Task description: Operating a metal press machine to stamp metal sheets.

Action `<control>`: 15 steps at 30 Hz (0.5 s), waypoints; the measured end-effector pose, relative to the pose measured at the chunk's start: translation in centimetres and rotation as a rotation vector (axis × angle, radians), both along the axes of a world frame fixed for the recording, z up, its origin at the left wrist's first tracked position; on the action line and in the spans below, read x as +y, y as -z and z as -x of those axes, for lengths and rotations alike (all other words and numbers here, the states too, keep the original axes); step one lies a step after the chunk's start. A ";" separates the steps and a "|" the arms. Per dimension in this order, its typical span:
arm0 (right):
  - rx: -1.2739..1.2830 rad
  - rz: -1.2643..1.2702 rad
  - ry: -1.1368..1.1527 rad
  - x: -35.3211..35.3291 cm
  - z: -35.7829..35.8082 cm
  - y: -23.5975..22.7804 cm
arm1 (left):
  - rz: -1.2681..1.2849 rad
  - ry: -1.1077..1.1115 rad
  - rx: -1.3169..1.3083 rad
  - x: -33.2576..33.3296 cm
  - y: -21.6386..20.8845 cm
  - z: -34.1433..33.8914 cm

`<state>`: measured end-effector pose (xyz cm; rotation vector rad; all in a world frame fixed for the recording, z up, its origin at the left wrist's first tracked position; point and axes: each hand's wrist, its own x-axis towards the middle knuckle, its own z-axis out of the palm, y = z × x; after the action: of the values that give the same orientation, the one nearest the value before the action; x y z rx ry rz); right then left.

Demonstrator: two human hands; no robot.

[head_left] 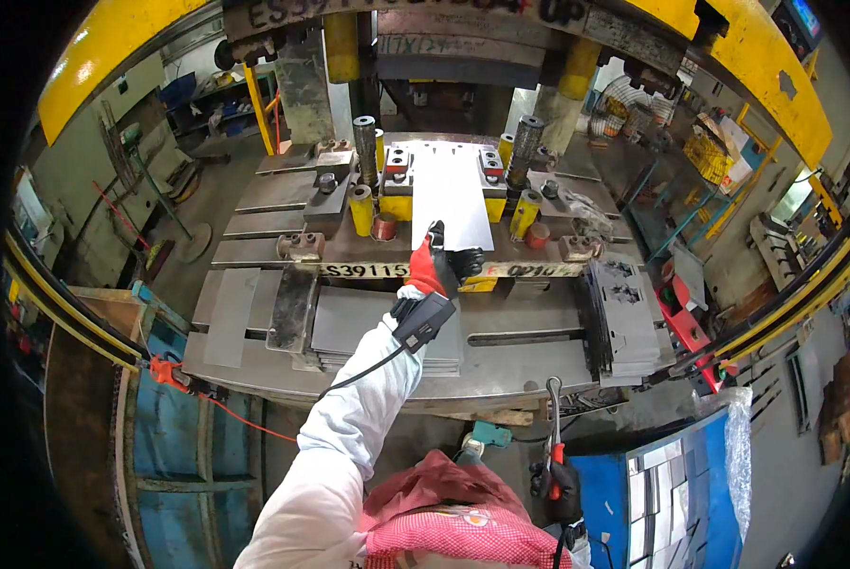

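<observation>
Currently, a flat metal sheet [449, 180] lies on the lower die [399, 207] of the press, its front edge extending toward the operator. The left hand [432, 270], in a red and black glove, is at this front edge. Whether its grip is clamped on the sheet or only rests against it cannot be told. The right hand [565, 488], in a dark glove, hangs low at the operator's side, well apart from the die; its grip is closed around the red handle of a plier-like tool [554, 417], metal end upward.

The upper die [463, 21] is raised clear of the sheet. Two dark guide posts [365, 152] stand upright, one on each side of the sheet.

Progress is judged as follows. Placement of the sheet on the die appears largely done; its final seating cannot be confirmed. No cutouts are discernible in the sheet, although glare obscures its surface, so forming of this piece appears outstanding. On the bench [510, 367], a stack of plain sheets [349, 318] lies at front left, partly behind the forearm, apparently unprocessed. A stack of notched plates [626, 322] at front right appears to be finished work.
</observation>
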<state>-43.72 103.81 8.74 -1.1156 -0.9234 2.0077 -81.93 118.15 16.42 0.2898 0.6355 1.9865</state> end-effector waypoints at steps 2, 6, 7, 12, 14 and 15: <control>0.010 -0.011 -0.001 0.1 0.0 -0.3 | -0.003 -0.013 0.032 0.0 0.1 0.0; 0.031 0.013 -0.018 0.5 -0.5 0.5 | -0.071 0.026 0.005 0.1 0.2 0.2; 0.028 0.017 -0.030 0.7 -0.6 0.8 | -0.044 0.042 -0.009 0.0 0.1 0.3; 0.004 0.013 -0.023 0.9 0.0 0.3 | -0.032 0.056 -0.021 0.4 0.4 0.5; 0.026 0.027 -0.030 1.1 -0.1 0.6 | -0.051 0.063 -0.030 0.4 0.3 0.5; 0.023 0.018 -0.031 1.0 0.0 0.3 | -0.060 0.066 -0.036 0.5 0.5 0.6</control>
<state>-43.74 104.82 8.41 -1.0917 -0.9174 2.0533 -82.49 118.63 15.95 0.3072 0.5377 1.9460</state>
